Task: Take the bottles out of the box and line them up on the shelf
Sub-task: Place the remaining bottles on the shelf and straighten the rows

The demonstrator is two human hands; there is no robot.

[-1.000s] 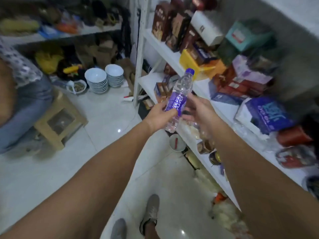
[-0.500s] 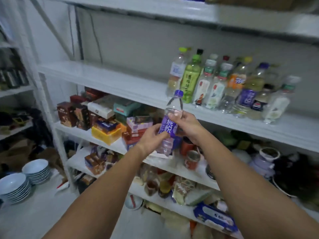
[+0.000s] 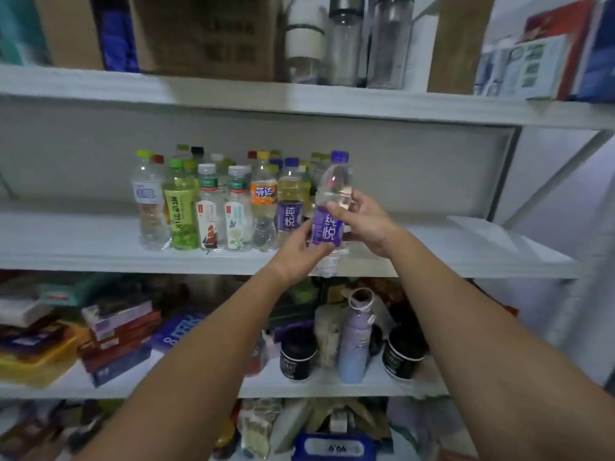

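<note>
The purple-labelled bottle (image 3: 327,224) is gripped by the left hand (image 3: 301,251) and right hand (image 3: 362,221), held upright in front of the shelf (image 3: 466,247), beside the bottle row (image 3: 213,207).

You can read 纯悦 on the nearest purple-labelled clear plastic bottle (image 3: 327,229). The purple-labelled standing bottle (image 3: 290,218) matches; the orange-labelled clear bottle (image 3: 264,194) reads 芬达.

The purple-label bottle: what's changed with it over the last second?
The purple-label bottle was carried up to the shelf, at the right end of the row of bottles. Unchanged: left hand and right hand both still grip it; it is not set down.
</note>
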